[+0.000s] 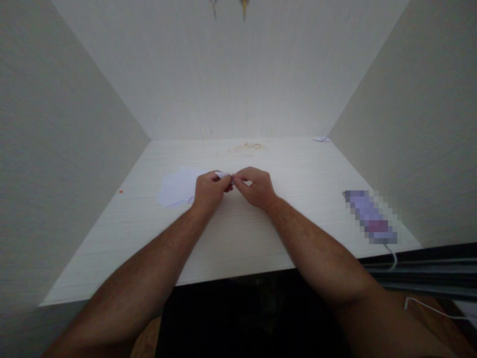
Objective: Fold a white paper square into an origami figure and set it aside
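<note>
Over the middle of the white table [231,238], my two hands meet at a small folded piece of paper [222,175]. My left hand [211,189] is closed around it, with a pale pointed end sticking out above the thumb. Thumb and index finger of my right hand [257,185] pinch the paper's right end, and the fingertips of both hands nearly touch. Most of the paper is hidden by my fingers. Several white paper sheets [177,186] lie loosely on the table just left of my left hand.
To the right lies a blurred-out flat device [370,217] with a white cable [393,258] running over the front edge. A folded white paper [321,139] rests in the back right corner. Walls enclose the table on three sides. A small red speck [120,191] is at left.
</note>
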`<state>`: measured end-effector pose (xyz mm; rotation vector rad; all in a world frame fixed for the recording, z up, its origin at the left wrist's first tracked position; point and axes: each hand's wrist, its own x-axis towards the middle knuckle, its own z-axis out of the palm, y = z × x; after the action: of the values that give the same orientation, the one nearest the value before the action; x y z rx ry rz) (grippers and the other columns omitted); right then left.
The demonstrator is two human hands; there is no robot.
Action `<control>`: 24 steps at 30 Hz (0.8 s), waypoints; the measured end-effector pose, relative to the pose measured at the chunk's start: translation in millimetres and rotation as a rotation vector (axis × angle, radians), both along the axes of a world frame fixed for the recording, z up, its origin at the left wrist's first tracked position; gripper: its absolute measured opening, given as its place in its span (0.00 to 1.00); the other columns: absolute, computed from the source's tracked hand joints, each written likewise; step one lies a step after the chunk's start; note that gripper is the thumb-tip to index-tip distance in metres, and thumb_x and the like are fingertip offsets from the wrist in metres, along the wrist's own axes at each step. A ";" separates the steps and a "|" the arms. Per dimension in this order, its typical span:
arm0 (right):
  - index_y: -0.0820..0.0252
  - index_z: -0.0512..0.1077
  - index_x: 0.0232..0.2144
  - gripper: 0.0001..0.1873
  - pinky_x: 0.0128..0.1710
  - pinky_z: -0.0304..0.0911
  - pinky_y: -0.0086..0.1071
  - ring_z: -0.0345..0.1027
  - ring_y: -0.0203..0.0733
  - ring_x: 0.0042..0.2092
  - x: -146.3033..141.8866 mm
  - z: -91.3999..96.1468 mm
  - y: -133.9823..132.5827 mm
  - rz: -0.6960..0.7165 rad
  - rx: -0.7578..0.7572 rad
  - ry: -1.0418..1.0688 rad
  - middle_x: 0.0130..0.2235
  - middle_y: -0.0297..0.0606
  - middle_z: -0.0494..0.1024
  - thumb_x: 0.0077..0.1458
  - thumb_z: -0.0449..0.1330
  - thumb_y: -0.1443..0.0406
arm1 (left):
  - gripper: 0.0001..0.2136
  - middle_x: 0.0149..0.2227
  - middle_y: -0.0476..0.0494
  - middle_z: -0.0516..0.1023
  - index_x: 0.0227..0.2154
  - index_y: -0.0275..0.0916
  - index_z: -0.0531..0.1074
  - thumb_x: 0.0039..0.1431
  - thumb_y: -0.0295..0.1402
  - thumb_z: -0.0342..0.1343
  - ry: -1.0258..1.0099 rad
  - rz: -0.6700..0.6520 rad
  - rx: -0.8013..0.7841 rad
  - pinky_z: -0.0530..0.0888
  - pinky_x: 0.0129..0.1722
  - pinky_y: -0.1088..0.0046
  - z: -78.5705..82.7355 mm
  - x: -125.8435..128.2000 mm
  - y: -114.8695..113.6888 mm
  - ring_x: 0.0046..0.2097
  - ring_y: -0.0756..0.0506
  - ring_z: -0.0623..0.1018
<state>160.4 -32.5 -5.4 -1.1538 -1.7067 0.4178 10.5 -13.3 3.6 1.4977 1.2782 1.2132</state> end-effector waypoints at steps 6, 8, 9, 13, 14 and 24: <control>0.58 0.75 0.26 0.08 0.36 0.68 0.33 0.71 0.36 0.32 1.5 3.2 6.7 0.020 -0.227 0.350 0.30 0.35 0.79 0.50 0.64 0.60 | 0.06 0.21 0.49 0.76 0.25 0.37 0.77 0.51 0.33 0.60 0.038 -0.062 0.096 0.69 0.28 0.75 2.1 -1.2 -1.7 0.25 0.50 0.74; 0.59 0.76 0.28 0.09 0.36 0.68 0.32 0.71 0.36 0.32 2.8 3.0 8.7 0.071 -0.257 0.432 0.29 0.35 0.79 0.49 0.64 0.58 | 0.05 0.21 0.50 0.75 0.26 0.37 0.77 0.51 0.34 0.60 0.022 -0.067 0.111 0.69 0.27 0.76 0.9 -1.5 -0.6 0.25 0.51 0.73; 0.59 0.76 0.28 0.10 0.35 0.68 0.32 0.71 0.36 0.31 3.3 2.5 9.4 0.086 -0.271 0.464 0.29 0.35 0.79 0.50 0.64 0.58 | 0.06 0.21 0.51 0.74 0.27 0.37 0.77 0.52 0.34 0.60 0.017 -0.069 0.114 0.69 0.27 0.76 0.5 -1.5 -0.1 0.24 0.51 0.72; 0.59 0.75 0.28 0.13 0.34 0.68 0.32 0.70 0.35 0.30 4.3 -0.6 10.8 0.108 -0.318 0.512 0.28 0.35 0.78 0.49 0.64 0.55 | 0.06 0.22 0.51 0.75 0.29 0.37 0.78 0.52 0.35 0.61 0.008 -0.079 0.117 0.68 0.26 0.75 -0.1 -1.2 0.3 0.25 0.51 0.72; 0.59 0.75 0.28 0.13 0.35 0.69 0.32 0.70 0.35 0.31 4.4 -1.3 10.8 0.112 -0.316 0.507 0.28 0.35 0.78 0.48 0.65 0.55 | 0.06 0.22 0.51 0.75 0.29 0.37 0.78 0.52 0.35 0.61 0.011 -0.080 0.120 0.68 0.27 0.75 0.0 -1.3 0.1 0.25 0.51 0.72; 0.60 0.75 0.29 0.11 0.31 0.66 0.30 0.69 0.33 0.28 2.5 1.0 9.6 0.103 -0.260 0.487 0.27 0.33 0.77 0.44 0.68 0.59 | 0.07 0.21 0.50 0.75 0.21 0.38 0.76 0.51 0.34 0.61 0.033 -0.075 0.101 0.67 0.28 0.74 1.4 -2.5 -0.6 0.25 0.51 0.72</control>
<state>163.0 -22.9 -4.3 -1.0399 -1.3103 0.9260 8.0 -13.8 5.0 1.6297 1.1866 1.2250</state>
